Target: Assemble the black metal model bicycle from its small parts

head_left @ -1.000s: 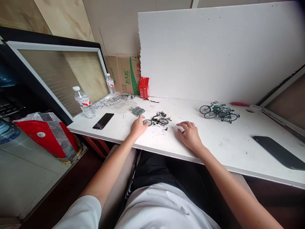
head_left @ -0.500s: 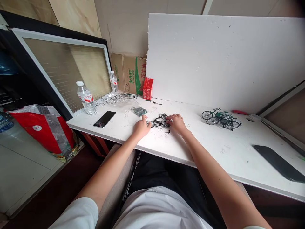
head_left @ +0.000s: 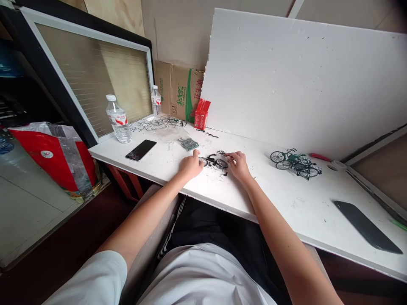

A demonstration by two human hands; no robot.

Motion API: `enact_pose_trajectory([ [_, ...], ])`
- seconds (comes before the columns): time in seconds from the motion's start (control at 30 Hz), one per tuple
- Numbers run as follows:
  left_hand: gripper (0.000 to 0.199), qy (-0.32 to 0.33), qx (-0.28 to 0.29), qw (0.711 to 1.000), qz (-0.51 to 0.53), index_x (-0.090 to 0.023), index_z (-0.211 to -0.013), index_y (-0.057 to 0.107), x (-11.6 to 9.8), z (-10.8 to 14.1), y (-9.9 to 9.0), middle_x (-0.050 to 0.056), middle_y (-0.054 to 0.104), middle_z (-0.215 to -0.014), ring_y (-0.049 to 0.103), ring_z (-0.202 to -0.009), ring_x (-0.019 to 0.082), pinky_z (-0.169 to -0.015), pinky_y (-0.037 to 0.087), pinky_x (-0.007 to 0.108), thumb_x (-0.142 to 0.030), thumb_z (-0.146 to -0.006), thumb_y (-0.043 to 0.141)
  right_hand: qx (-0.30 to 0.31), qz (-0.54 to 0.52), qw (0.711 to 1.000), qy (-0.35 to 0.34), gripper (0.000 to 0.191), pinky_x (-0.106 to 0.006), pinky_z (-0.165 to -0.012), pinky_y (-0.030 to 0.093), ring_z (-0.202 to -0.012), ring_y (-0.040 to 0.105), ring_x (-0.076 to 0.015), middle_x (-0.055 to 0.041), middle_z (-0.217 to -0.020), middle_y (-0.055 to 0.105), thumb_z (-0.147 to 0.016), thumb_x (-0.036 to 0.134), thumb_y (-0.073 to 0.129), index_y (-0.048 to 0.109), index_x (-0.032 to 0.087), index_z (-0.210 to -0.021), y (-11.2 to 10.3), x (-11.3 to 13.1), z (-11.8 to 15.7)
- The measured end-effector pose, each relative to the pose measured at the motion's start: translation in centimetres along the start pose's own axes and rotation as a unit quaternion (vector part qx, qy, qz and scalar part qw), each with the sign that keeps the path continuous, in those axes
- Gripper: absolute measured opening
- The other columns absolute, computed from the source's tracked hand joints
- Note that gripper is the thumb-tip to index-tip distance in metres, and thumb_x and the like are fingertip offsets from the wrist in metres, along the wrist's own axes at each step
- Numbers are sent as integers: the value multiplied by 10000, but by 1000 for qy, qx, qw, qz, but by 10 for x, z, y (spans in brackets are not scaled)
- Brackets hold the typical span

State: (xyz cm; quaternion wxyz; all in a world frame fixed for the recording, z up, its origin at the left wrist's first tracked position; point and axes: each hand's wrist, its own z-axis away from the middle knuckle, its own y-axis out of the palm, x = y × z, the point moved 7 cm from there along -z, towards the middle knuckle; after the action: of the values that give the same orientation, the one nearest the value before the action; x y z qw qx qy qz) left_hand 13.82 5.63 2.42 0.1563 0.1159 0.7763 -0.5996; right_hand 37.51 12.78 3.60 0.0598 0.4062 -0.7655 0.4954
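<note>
A small black model bicycle (head_left: 212,160) lies in front of me on the white table, its two wheels left and right. My left hand (head_left: 191,165) is closed at the left wheel, fingertips partly hidden behind the thumb side. At the other end, my right hand (head_left: 239,165) pinches a small dark bicycle part (head_left: 221,152) just above the right wheel; its exact kind is too small to make out. Loose black bits (head_left: 225,174) lie beside the right wheel. Behind the left hand rests a clear bag of green bicycle parts (head_left: 188,144).
Assembled model bicycles (head_left: 295,163) stand at the right, near a red-handled tool (head_left: 319,157). A black phone-like slab (head_left: 367,224) lies at the front right. Another phone (head_left: 141,150), a water bottle (head_left: 118,123), part frames (head_left: 159,123) and a red box (head_left: 202,114) are on the left.
My right hand has shifted slightly, and a small dark part now shows at its fingertips above the bicycle. My left hand stays by the left wheel. The camera view has tilted a little.
</note>
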Motion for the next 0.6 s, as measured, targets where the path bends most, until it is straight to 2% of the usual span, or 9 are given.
enact_pose_trajectory([
  [0.2, 439, 9, -7, 1000, 4, -144, -1415, 468, 0, -1, 1, 133, 783, -898, 772, -919, 328, -802, 520, 353, -345, -1027, 510, -28, -25, 998, 51, 504, -448, -964, 492, -1040, 597, -307, -126, -1029, 714, -1003, 610, 569, 786, 203, -1204, -14, -6, 0],
  [0.3, 454, 7, -3, 1000, 6, -143, -1425, 467, 0, -2, 3, 129, 783, -895, 771, -917, 323, -818, 521, 350, -346, -1022, 520, -36, 6, 997, 70, 529, -422, -903, 488, -970, 591, -297, -104, -904, 682, -957, 672, 603, 822, 204, -1070, -21, -10, 0],
  [0.4, 460, 4, -3, 1000, 6, -145, -1431, 467, 0, -2, 3, 138, 791, -939, 769, -946, 315, -851, 520, 346, -350, -1023, 526, -18, 2, 995, 94, 578, -393, -815, 468, -840, 578, -262, -83, -784, 641, -983, 682, 533, 815, 180, -934, -21, -19, -1],
  [0.5, 452, 6, 1, 1000, 5, -143, -1430, 471, -1, -1, 2, 143, 791, -946, 768, -951, 321, -853, 519, 352, -345, -1027, 512, -12, -38, 990, 135, 556, -359, -700, 428, -677, 525, -207, -41, -692, 601, -999, 642, 508, 789, 162, -1003, -20, -29, 1],
  [0.6, 449, 8, 2, 1000, 3, -138, -1425, 474, -1, -1, 1, 145, 788, -932, 768, -943, 336, -834, 521, 362, -343, -1026, 500, -29, -42, 983, 176, 446, -337, -639, 399, -637, 516, -193, -17, -696, 596, -928, 549, 635, 753, 166, -1123, -23, -35, 4],
])
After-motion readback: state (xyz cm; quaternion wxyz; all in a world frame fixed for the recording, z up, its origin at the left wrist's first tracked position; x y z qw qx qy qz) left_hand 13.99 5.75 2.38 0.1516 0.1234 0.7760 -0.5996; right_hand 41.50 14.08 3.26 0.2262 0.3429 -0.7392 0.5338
